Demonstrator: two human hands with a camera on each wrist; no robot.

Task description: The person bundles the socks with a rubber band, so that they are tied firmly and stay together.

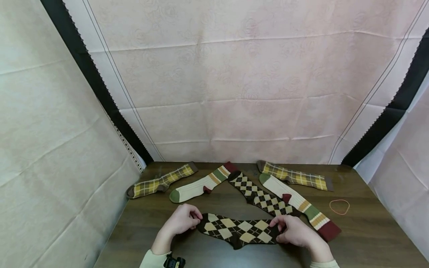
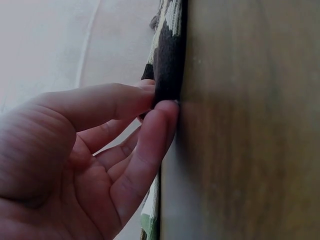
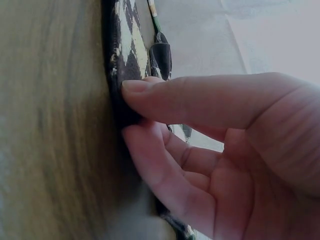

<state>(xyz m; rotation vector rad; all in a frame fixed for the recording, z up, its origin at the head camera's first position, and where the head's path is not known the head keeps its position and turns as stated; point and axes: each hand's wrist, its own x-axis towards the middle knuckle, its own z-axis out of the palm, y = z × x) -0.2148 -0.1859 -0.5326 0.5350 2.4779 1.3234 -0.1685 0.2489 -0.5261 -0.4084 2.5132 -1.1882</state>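
Note:
A black and cream argyle sock (image 1: 238, 229) lies stretched sideways near the front of the table, its heel toward me. My left hand (image 1: 183, 219) pinches its dark toe end; in the left wrist view the dark knit (image 2: 169, 70) sits between thumb and fingers. At the other end my right hand (image 1: 295, 231) pinches the dark cuff, and the right wrist view shows the thumb over the patterned knit (image 3: 131, 45). A second argyle sock (image 1: 264, 197) lies slantwise just behind, its lower end partly under a striped sock (image 1: 298, 201).
Another white, green and maroon striped sock (image 1: 202, 185) lies behind my left hand. Yellow plaid socks rest at the back left (image 1: 162, 181) and back right (image 1: 295, 175). A thin rubber band (image 1: 339, 207) lies at the right of the wooden table (image 1: 365, 230). Pale cloth (image 1: 251, 82) hangs behind.

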